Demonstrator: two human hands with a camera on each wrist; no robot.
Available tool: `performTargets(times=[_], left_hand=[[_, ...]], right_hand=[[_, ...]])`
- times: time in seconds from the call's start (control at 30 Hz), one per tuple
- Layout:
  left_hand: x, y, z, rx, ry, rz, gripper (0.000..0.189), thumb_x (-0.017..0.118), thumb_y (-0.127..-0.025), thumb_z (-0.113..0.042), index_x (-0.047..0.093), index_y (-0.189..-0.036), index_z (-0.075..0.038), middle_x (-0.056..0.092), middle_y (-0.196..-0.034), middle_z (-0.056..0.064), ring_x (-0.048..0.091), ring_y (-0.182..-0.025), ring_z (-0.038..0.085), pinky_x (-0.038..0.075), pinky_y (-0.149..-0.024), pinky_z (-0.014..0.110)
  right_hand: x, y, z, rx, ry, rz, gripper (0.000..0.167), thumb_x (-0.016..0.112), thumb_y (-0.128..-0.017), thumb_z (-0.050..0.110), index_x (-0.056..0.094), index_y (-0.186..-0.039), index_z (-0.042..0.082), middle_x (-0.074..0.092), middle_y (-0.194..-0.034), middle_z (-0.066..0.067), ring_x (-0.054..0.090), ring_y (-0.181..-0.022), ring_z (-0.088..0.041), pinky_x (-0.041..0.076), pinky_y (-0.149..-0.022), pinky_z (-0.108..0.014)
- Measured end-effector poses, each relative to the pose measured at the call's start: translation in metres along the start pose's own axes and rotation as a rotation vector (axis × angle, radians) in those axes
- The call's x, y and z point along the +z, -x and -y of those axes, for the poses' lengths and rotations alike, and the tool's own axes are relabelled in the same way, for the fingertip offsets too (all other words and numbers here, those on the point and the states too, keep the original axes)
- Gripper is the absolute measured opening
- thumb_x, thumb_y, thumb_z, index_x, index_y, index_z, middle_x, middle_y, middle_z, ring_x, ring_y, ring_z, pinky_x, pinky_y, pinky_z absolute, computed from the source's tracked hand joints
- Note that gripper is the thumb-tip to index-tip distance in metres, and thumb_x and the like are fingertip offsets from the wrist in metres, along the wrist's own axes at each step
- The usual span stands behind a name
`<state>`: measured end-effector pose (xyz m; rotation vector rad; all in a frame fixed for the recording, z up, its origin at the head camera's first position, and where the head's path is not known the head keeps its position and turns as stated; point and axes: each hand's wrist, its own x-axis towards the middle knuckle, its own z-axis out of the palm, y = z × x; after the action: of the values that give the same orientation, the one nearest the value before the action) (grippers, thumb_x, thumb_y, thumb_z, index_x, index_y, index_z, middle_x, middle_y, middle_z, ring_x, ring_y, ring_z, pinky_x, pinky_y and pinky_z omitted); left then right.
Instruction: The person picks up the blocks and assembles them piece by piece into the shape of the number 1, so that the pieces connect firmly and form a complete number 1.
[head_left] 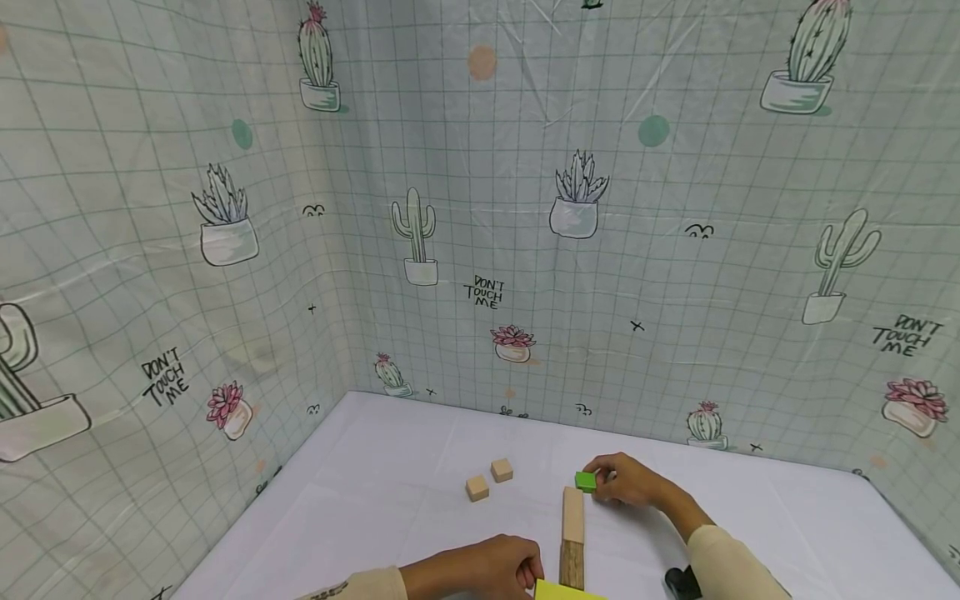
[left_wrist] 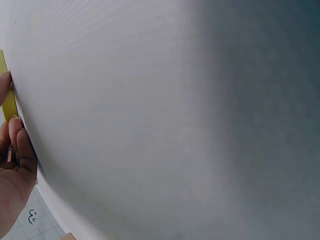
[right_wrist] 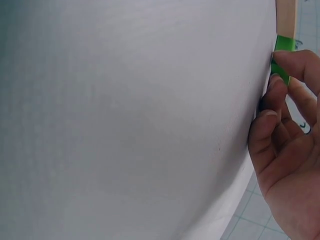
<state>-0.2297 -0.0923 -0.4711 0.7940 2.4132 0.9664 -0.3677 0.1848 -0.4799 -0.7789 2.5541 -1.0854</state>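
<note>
At the far end of a row of blocks, my right hand (head_left: 627, 481) pinches a small green block (head_left: 586, 482) between thumb and fingers. The right wrist view shows that green block (right_wrist: 285, 44) against the end of a wooden piece. The row holds a pale wooden block (head_left: 573, 513) and, nearer me, a darker brown wooden block (head_left: 572, 567). By the near end of the row, my left hand (head_left: 501, 565) grips a yellow block (head_left: 564, 592), partly cut off by the frame's bottom edge. The left wrist view shows fingers on the yellow block (left_wrist: 9, 106).
Two small wooden cubes, one nearer (head_left: 477, 488) and one farther (head_left: 502, 470), lie left of the row on the white tabletop (head_left: 390, 483). A black object (head_left: 681, 583) sits beside the right forearm. Cactus-print cloth (head_left: 450, 317) hangs behind the table and on the left.
</note>
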Motion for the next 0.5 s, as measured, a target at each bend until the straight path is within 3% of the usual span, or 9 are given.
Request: performTargets(times=[0.5], left_hand=[[-0.0007,0.0012,-0.0012,0.001,-0.01,-0.003,0.018,0.079,-0.083,-0.004,0.063,-0.089,-0.01,0.053,-0.073,-0.013,0.049,-0.068,-0.006,0.047,-0.067,0.012]], right_hand=[[-0.0003,0.0003,0.0009,-0.017,-0.004,0.009,0.033,0.071,-0.085,0.003,0.067,-0.117,-0.003,0.057,-0.085,-0.002,0.053,-0.072,-0.014,0.046,-0.059,-0.025]])
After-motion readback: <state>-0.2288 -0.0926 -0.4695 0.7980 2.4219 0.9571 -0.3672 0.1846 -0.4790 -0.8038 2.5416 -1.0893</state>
